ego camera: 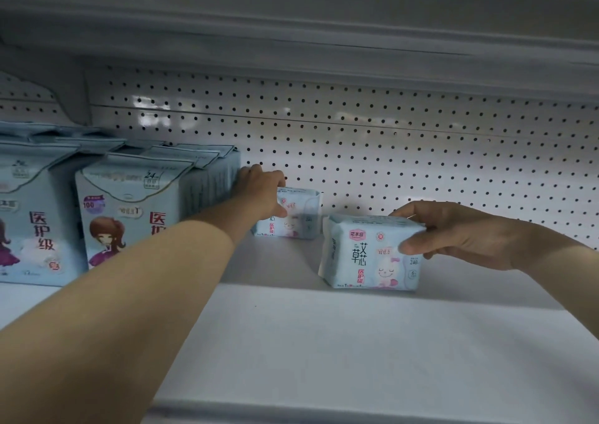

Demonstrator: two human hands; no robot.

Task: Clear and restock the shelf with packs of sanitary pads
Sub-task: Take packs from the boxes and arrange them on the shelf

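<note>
Evidently spacing a row, the left hand (262, 193) gripped the rear small pack (296, 216) near the pegboard (389, 138) — beside the tall packs (129, 203) — while the right hand (460, 232) pinched the front small pack (372, 251) on the shelf (324, 342).

Left hand (259, 193) grips the rear small pack (299, 217); right hand (460, 232) holds the front small pack (369, 251) on the shelf (324, 342).

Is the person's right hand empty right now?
No: the right hand grips a small pale-blue pack on the shelf, thumb on its front, fingers over its top; the left hand holds a rear pack.
</note>
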